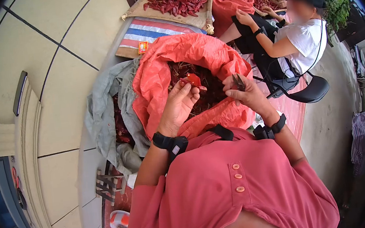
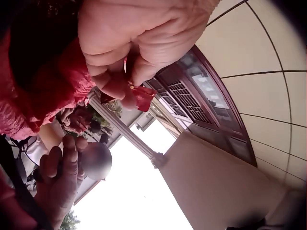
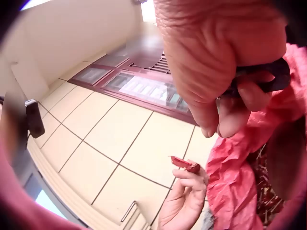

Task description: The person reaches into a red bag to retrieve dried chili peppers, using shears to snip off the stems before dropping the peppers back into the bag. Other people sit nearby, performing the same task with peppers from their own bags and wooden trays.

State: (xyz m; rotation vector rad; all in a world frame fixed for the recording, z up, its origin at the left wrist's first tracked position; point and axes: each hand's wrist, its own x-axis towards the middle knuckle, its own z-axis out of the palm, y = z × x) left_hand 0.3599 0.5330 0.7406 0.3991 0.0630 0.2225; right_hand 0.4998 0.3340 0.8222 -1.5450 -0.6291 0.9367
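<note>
My left hand point(image 1: 178, 107) pinches a dried red chili pepper point(image 1: 194, 80) between thumb and fingertips, over the open mouth of a red woven sack point(image 1: 154, 67). In the right wrist view the chili point(image 3: 183, 164) sticks out past the left fingertips. Over the sack's right rim, my right hand point(image 1: 250, 98) grips small dark snips point(image 1: 238, 83), their pointed tip showing beyond the thumb. A dark handle point(image 3: 276, 76) of the snips lies within the curled fingers in the right wrist view. The hands are apart. Inside the sack lie dark red chilies and stems point(image 1: 201, 105).
Left of the red sack stands a grey sack point(image 1: 105, 109) with more chilies. Beyond is a flat woven tray point(image 1: 139, 8) heaped with red chilies, near a striped cloth point(image 1: 137, 31). At the right another person point(image 1: 302, 41) sits on a black chair point(image 1: 312, 90). Slippers point(image 1: 119, 222) lie lower left.
</note>
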